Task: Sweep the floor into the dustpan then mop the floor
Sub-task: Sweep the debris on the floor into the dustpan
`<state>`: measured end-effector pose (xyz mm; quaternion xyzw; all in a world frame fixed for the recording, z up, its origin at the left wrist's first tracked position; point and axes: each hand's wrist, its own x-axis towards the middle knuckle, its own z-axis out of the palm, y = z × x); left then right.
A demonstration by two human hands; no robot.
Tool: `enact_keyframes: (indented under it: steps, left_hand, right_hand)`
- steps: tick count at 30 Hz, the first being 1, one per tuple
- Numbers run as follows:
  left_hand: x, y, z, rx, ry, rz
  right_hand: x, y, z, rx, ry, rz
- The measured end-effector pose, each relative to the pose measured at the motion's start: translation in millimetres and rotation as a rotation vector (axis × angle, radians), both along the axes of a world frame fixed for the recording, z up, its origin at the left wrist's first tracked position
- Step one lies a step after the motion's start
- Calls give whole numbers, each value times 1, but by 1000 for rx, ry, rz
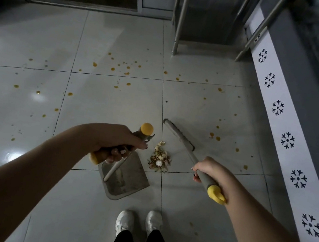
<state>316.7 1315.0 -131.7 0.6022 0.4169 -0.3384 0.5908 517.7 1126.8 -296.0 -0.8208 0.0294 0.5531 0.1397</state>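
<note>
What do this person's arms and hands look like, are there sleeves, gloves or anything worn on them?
Both arms are bare as far as the view shows: no sleeves, gloves, watch or bracelets in sight. The left hand has dark polish on at least one nail and something pale on another fingertip, too small to make out. The right hand shows a dark nail near its lower edge. No rings can be made out.

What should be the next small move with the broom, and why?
Probably draw the broom head toward the dustpan, pushing the debris pile in. The pile lies on the floor between them, beside the pan's open edge and not yet inside. The right hand grips the broom handle; the left hand holds the dustpan's handle.
</note>
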Motion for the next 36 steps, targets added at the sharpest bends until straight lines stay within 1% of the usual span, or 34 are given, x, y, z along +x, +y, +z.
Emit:
enact_keyframes:
  steps: [2, 4, 6, 8, 9, 11, 16, 18, 20, 23, 25, 29, 31, 34, 36]
  left_hand:
    - [4, -1, -3, 50, 10, -45]
    - [6, -2, -5, 162, 37, -70]
    - [8, -3, -3, 382, 61, -146]
    - [7, -4, 0, 617, 60, -270]
    - [7, -4, -1, 672, 43, -301]
    - [8, -5, -3, 684, 14, -323]
    - [17, -1, -6, 679, -19, -313]
    - [19, -2, -9, 698, -43, -343]
    - [19, -4, -10, 699, -47, -356]
    - [18, -5, -13, 698, -62, -360]
    - [16, -4, -14, 703, -59, -363]
    - [11, -2, -14, 708, -42, -329]
    - [7, 0, -13, 701, -25, -315]
    - [0, 0, -11, 692, -7, -319]
    - [-4, -1, -10, 692, -1, -323]
  right_hand:
    - [-8, 2, -8, -11, 22, -4]
    - [-17, 3, -11, -42, 59, 19]
    - [-25, 2, -13, -57, 76, 26]
    - [-32, 0, -17, -25, 56, 3]
    - [-35, 0, -19, -11, 48, -18]
    - [-39, 0, -19, 13, 58, -78]
    - [-59, 3, 3, 87, 176, -208]
    - [-75, 1, 15, 116, 210, -284]
    - [-93, -5, 23, 195, 248, -379]
    - [-116, -14, 27, 367, 342, -539]
    - [-125, -11, 27, 425, 414, -576]
    - [-125, -3, 21, 337, 475, -603]
    - [-117, -5, 13, 262, 556, -548]
    - [-94, -7, 16, 131, 661, -409]
    - [-76, -2, 30, 67, 668, -375]
